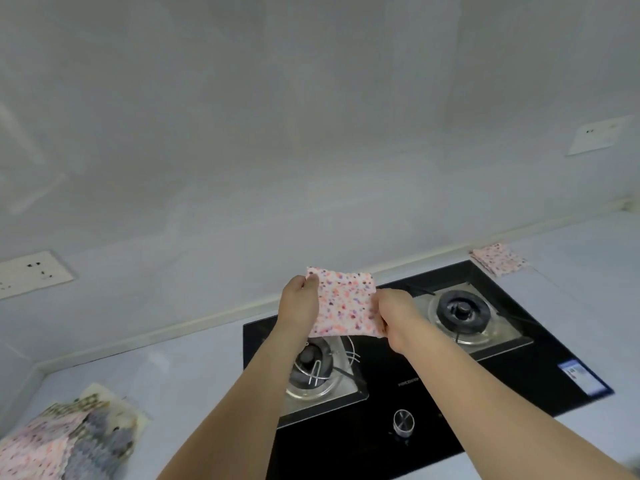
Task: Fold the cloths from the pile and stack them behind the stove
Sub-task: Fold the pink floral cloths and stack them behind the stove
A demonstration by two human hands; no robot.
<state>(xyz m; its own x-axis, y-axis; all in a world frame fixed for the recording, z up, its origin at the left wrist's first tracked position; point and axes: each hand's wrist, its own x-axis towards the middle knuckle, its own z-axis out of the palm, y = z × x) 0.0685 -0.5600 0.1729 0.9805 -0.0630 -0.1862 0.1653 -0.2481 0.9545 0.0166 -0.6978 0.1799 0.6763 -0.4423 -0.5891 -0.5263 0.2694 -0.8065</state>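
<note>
pile of cloths (69, 441) cut off by bottom-left edge. left burner (313, 370) partly hidden behind left forearm (242, 410). stove label (581, 377) text too blurred to read. both elbows out of frame.

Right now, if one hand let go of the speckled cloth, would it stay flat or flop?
Probably flop: the cloth looks thin and is held taut by the left hand and right hand. Likely light, since fingertip pinches hold it up.
</note>
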